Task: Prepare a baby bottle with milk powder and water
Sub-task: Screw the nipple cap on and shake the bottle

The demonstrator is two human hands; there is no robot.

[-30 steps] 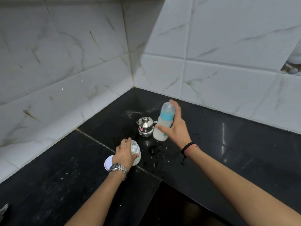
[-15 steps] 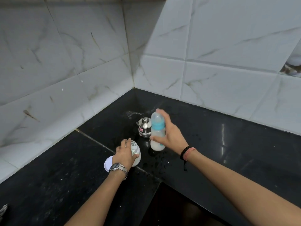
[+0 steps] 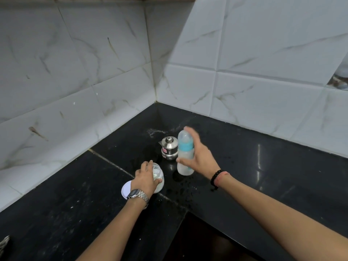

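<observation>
Asker: What has changed since a second ago?

Describer: Upright now, the baby bottle (image 3: 185,153) has come down from its earlier tilt and sits lower, just right of the steel pot (image 3: 169,147), in the head view. Whether its base touches the black counter (image 3: 263,166) cannot be told.

Asker: Who holds it?

Describer: The person's right hand (image 3: 201,157) wraps it from the right side, thumb across the lower body, fingers reaching up behind the teal collar.

Asker: And the other hand?

Describer: The left hand (image 3: 146,178) grips the rim of the open powder jar (image 3: 157,178) from above; the white lid (image 3: 126,189) lies flat just beside it, at the wrist.

Asker: Where are the edges?

Describer: White tiled walls meet in a corner behind the pot. The counter's inner edge drops into a dark gap near the forearms. Bare counter stretches to the right.

Asker: Counts?

Describer: One bottle, one pot, one jar, one lid, two hands.
</observation>
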